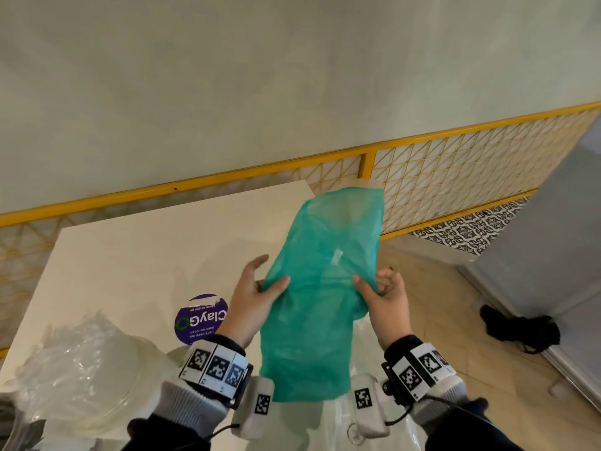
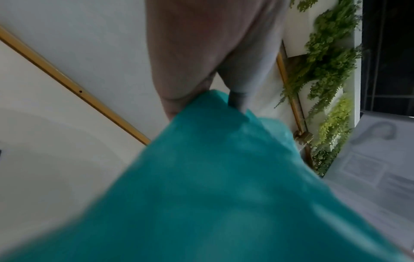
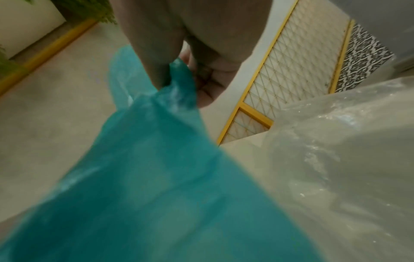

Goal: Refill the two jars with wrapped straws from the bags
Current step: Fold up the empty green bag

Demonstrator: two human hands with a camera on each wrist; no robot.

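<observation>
A thin green plastic bag (image 1: 320, 288) hangs in the air above the white table (image 1: 136, 255), folded over at mid-height. My left hand (image 1: 260, 291) pinches its left edge between thumb and fingers. My right hand (image 1: 379, 289) pinches its right edge. The wrist views show the same green bag (image 2: 212, 186) (image 3: 156, 177) gripped at the fingertips. A small pale wrapped piece (image 1: 336, 257) shows through the bag near its middle. A clear jar (image 1: 97, 369) with crumpled clear plastic in it stands at the lower left.
A round purple sticker (image 1: 198, 320) lies on the table near my left wrist. Clear plastic (image 3: 336, 150) spreads below my right hand. A yellow-framed lattice fence (image 1: 439, 177) runs behind the table. A black object (image 1: 520, 327) lies on the floor at the right.
</observation>
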